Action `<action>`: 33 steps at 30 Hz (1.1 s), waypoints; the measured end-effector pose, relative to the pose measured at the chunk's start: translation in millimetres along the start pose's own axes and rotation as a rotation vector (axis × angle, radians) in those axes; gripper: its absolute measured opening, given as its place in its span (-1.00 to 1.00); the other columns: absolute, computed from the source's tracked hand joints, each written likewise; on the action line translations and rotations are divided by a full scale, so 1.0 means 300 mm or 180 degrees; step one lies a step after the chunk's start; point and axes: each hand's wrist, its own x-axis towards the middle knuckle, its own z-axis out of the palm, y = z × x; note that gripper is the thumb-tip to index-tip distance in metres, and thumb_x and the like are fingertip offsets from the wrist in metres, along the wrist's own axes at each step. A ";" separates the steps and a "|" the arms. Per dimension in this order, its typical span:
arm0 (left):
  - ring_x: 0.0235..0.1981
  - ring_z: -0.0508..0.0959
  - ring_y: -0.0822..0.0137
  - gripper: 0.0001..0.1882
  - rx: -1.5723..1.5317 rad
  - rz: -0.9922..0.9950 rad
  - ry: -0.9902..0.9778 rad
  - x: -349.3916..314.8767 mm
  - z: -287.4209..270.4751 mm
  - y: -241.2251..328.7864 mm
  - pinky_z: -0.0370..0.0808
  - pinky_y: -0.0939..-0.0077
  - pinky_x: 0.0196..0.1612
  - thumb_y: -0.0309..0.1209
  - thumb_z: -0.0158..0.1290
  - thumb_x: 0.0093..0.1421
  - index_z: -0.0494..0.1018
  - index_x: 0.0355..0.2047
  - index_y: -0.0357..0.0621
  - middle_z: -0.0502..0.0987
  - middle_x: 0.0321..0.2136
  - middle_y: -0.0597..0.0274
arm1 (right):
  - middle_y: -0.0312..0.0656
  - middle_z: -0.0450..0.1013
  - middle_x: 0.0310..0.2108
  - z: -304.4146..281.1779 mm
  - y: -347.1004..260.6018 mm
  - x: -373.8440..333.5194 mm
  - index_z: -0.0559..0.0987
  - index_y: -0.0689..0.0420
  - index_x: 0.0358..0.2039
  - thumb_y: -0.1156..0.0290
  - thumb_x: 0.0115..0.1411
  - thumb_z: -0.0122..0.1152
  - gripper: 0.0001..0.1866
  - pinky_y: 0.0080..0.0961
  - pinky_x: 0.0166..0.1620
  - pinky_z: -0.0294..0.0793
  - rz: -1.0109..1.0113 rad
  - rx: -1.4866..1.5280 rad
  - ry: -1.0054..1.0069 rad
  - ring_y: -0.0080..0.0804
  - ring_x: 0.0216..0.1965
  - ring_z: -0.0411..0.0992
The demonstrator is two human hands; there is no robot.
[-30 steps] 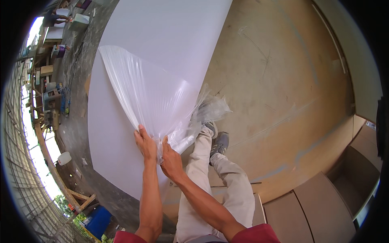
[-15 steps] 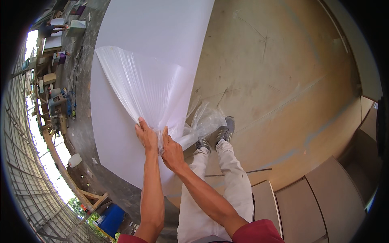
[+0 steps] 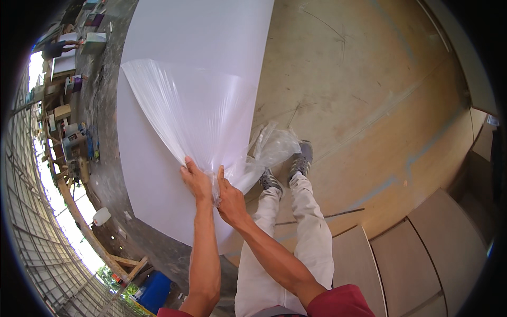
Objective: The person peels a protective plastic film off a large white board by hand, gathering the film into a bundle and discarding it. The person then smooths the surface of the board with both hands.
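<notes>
A clear plastic film (image 3: pixel 174 103) fans out over a large white sheet (image 3: pixel 206 31), its far end spread wide and its near end bunched in my hands. My left hand (image 3: pixel 197 179) is closed on the gathered film at its left edge. Close beside it, my right hand (image 3: pixel 231 201) grips the same bunch, with the index finger pointing up along it. To the right of my hands, a crumpled part of the film (image 3: pixel 277 145) trails across the sheet's edge to my shoes (image 3: pixel 301 158).
Tan boards (image 3: pixel 338 105) with blue marks lie under my feet, and brown panels (image 3: pixel 406 253) stand at lower right. On the left are a wire mesh wall (image 3: pixel 37 232), a white jug (image 3: pixel 101 216) and a blue drum (image 3: pixel 154 290). Another person (image 3: pixel 55 49) works at far upper left.
The view has shifted slightly. Both hands keep their hold on the film, which is spread a little wider between the far edge and my hands.
</notes>
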 end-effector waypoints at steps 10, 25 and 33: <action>-0.39 0.33 0.21 -0.40 0.0079 0.0359 0.0093 -0.080 -0.043 -0.013 0.36 0.22 -0.24 0.05 -0.26 0.50 0.23 -0.36 -0.35 0.32 -0.45 0.06 | 0.27 0.45 -0.01 0.084 0.038 -0.065 -0.08 0.41 0.44 0.54 0.09 0.23 -0.02 -0.12 -0.19 0.55 -0.0387 0.0009 0.0444 0.19 -0.20 0.55; -0.32 0.35 0.18 -0.41 -0.0231 0.0091 0.0105 -0.169 -0.126 -0.072 0.36 0.23 -0.15 0.05 -0.28 0.49 0.24 -0.29 -0.35 0.33 -0.40 0.05 | 0.22 0.50 -0.08 0.164 0.073 -0.175 -0.02 0.44 0.41 0.52 0.09 0.29 -0.04 -0.22 -0.13 0.55 -0.0351 -0.0044 0.0380 0.17 -0.14 0.54; -0.14 0.45 0.08 -0.33 -0.0080 -0.0118 -0.0037 -0.201 -0.173 -0.120 0.39 0.24 0.01 0.10 -0.26 0.48 0.28 -0.10 -0.47 0.44 -0.20 -0.15 | 0.36 0.42 0.06 0.207 0.090 -0.238 -0.01 0.44 0.41 0.56 0.07 0.26 -0.05 -0.15 -0.13 0.57 -0.0397 0.0176 0.0482 0.25 -0.10 0.53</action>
